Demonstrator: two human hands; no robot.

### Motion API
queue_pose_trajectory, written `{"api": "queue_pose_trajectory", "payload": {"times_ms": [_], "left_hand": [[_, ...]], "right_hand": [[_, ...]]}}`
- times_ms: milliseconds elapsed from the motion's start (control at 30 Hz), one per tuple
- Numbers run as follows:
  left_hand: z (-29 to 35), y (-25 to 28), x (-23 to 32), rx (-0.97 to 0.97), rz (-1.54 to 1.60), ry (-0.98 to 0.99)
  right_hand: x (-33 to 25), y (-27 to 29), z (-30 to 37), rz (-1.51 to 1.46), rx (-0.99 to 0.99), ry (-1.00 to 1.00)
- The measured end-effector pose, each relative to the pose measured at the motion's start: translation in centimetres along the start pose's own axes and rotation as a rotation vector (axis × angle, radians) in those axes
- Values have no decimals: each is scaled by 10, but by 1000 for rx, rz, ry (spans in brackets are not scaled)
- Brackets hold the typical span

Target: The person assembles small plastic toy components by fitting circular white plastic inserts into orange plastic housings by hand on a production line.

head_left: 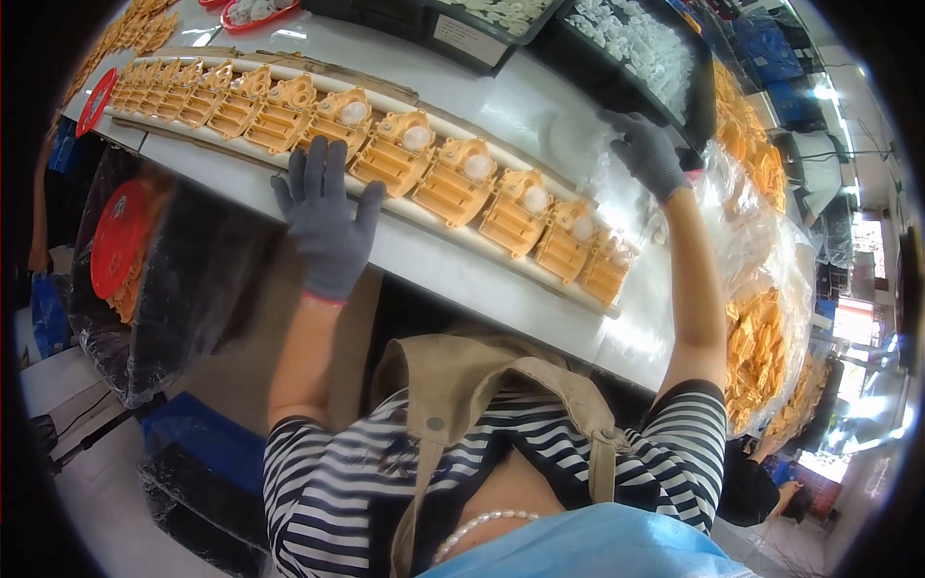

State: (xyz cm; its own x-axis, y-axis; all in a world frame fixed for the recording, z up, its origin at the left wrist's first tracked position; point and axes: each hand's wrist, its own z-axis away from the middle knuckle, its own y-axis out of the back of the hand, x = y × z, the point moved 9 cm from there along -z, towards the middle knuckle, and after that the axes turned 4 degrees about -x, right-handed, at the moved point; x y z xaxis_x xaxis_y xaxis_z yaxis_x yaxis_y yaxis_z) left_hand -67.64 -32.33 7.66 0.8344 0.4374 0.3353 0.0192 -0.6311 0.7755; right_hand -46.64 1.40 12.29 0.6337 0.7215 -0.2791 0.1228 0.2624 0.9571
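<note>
A long row of orange plastic housings (448, 193) lies along the bench in a pale rail. Several at the right-hand end carry a round translucent white piece (417, 138); those farther left show none. My left hand (332, 217), in a grey glove, is spread over the near edge of the row, its fingertips at the housings around the middle. My right hand (650, 154), gloved alike, hovers beyond the row next to a black bin of small white parts (641, 58). Its fingers are bent, with thumb and forefinger apart, and I see nothing between them.
Another black bin (472, 39) of white parts stands at the far edge. Red round lids (96, 100) and a red dish (255, 13) are at the left. Clear plastic bags of orange parts (756, 356) crowd the right. A person (756, 486) is at the lower right.
</note>
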Motion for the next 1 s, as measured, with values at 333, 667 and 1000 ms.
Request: {"api": "queue_pose_trajectory", "payload": {"times_ms": [333,667,1000], "left_hand": [[-2,0,4,16,-10,-19],[0,-2,2,26,-5,-17],[0,1,1,30,19,-26]], "right_hand": [[53,-28,-9,248,130,248],[-8,-14,-6,119,120,282],[-62,-20,-1,608,148,361]]}}
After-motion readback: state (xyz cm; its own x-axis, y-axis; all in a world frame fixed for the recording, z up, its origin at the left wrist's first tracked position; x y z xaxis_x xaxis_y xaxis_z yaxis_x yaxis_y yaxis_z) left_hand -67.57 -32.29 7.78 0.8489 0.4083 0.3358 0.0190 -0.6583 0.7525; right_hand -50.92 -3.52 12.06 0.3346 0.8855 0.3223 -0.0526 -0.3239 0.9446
